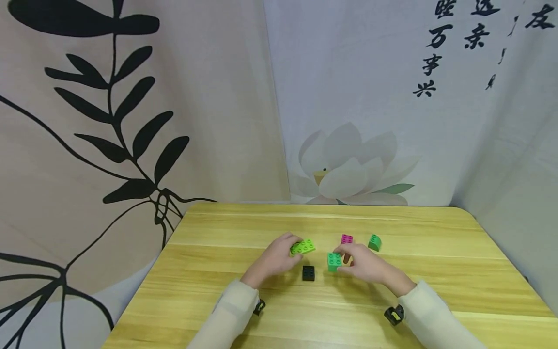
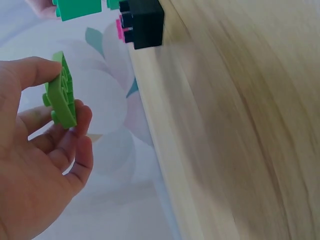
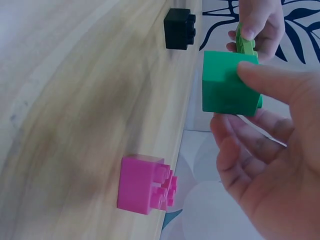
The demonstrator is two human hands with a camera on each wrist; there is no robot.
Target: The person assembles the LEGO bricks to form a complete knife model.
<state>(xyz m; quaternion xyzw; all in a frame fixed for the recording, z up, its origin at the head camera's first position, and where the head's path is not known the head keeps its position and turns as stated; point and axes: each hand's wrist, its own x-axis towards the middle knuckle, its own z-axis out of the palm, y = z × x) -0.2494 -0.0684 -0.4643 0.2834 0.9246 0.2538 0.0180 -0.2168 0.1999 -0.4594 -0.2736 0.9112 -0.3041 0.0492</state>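
My left hand (image 1: 279,255) pinches a thin lime-green toy building brick (image 1: 303,246) between thumb and fingers, above the wooden table. In the left wrist view this lime-green brick (image 2: 63,95) is tilted on edge, its hollow underside partly showing. My right hand (image 1: 364,262) grips a green building brick (image 1: 334,262), studs up, by its side. The right wrist view shows the thumb against this green brick (image 3: 230,82) with fingertips beneath it. A black brick (image 1: 308,273) sits on the table between the hands, touched by neither.
Behind the right hand stands a pink brick (image 1: 347,239), partly covered by it in the head view. Another green brick (image 1: 374,242), with a rounded side, lies farther right. A printed curtain (image 1: 226,121) hangs behind the wooden table (image 1: 436,252).
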